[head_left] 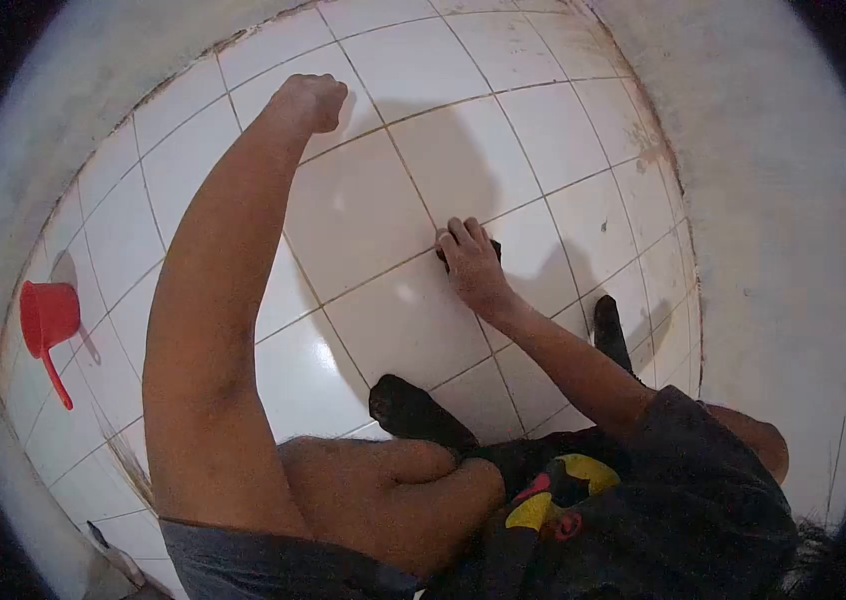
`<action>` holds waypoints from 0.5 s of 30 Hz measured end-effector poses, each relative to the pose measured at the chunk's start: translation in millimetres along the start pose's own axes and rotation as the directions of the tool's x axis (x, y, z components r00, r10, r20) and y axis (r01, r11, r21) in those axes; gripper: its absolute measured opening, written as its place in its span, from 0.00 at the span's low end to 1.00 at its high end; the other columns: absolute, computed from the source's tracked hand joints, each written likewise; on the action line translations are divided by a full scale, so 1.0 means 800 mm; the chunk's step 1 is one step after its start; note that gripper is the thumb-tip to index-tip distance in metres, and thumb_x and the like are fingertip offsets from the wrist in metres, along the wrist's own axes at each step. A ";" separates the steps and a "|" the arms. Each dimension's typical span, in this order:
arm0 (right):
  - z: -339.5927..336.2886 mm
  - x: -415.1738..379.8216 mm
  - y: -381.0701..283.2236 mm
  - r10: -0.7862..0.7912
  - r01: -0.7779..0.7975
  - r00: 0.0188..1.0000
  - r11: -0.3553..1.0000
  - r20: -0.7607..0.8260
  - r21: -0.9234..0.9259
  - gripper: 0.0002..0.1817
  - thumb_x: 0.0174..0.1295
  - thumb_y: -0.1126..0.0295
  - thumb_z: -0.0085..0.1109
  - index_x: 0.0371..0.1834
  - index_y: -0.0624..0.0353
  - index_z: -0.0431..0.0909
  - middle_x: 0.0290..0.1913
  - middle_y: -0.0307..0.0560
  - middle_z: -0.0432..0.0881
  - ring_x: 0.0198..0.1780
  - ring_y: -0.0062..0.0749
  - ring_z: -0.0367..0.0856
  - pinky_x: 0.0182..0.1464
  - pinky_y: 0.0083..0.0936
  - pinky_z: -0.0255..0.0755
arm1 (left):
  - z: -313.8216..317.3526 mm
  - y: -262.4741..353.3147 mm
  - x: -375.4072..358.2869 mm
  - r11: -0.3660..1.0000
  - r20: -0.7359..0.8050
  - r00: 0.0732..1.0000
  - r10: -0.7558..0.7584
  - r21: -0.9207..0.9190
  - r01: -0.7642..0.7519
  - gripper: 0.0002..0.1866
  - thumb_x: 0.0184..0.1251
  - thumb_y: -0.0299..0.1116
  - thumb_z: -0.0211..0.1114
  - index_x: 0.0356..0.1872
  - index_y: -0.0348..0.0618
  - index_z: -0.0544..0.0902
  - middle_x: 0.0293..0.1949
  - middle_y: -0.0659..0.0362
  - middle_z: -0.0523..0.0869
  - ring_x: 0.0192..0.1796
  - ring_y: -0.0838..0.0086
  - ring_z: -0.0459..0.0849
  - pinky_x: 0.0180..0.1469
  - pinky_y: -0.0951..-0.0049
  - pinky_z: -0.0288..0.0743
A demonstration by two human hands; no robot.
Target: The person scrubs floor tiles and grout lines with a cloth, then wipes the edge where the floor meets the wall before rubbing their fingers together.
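Note:
My right hand [471,268] presses down on the white tiled floor [363,215] with its fingers wrapped over a small black pad [496,249]. Most of the pad is hidden under the palm; only its dark edges show on both sides. Farther up and to the left, at the end of my outstretched arm, my left hand [311,101] is closed in a fist close over the tiles. Nothing sticks out of it, and its fingertips are curled out of sight.
A red dipper [50,310] with a long handle stands on the floor at the left. Bristle-like strands [128,465] lie lower left. Two dark-covered feet [405,402] are below my right hand. Pale walls [763,200] curve round the floor, with brown stains along the right edge.

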State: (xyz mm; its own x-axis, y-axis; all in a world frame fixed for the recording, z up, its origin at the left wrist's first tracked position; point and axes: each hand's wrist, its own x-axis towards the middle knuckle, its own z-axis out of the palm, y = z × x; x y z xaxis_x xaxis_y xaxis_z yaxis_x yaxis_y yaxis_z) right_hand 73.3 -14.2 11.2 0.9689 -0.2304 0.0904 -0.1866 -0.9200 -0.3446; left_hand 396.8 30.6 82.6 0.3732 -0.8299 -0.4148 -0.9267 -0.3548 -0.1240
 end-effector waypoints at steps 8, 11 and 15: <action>-0.012 -0.046 -0.011 0.191 -0.173 0.960 0.980 0.206 -0.103 0.12 0.52 0.74 0.57 0.40 0.61 0.73 0.41 0.53 0.71 0.48 0.48 0.70 0.52 0.41 0.66 | 0.013 0.013 0.013 0.999 -0.037 0.999 0.033 -0.024 -0.033 0.14 0.57 0.27 0.61 0.45 0.46 0.83 0.45 0.56 0.86 0.49 0.63 0.84 0.51 0.63 0.79; -0.012 -0.013 -0.011 0.274 -0.285 0.951 0.957 0.142 0.064 0.13 0.46 0.82 0.57 0.37 0.61 0.71 0.42 0.51 0.71 0.47 0.49 0.70 0.51 0.41 0.67 | 0.012 0.011 0.016 0.996 -0.092 0.996 0.014 -0.087 -0.023 0.13 0.56 0.28 0.62 0.44 0.46 0.83 0.44 0.57 0.86 0.49 0.64 0.84 0.50 0.64 0.79; -0.001 0.008 -0.023 0.273 -0.286 0.956 0.950 0.111 0.126 0.17 0.42 0.87 0.55 0.37 0.61 0.70 0.42 0.52 0.71 0.45 0.50 0.71 0.51 0.43 0.67 | -0.001 0.019 0.021 0.992 0.004 0.999 0.052 -0.111 -0.052 0.16 0.55 0.26 0.60 0.47 0.40 0.79 0.48 0.49 0.81 0.52 0.55 0.81 0.54 0.59 0.78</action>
State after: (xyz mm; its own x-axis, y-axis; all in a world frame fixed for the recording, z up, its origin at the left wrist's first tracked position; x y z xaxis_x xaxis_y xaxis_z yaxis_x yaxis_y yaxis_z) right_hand 83.0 1.3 19.2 0.8929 -0.4362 -0.1117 -0.4340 -0.7678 -0.4713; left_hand 389.1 10.6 74.4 0.3240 -0.8456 -0.4241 -0.9341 -0.3571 -0.0016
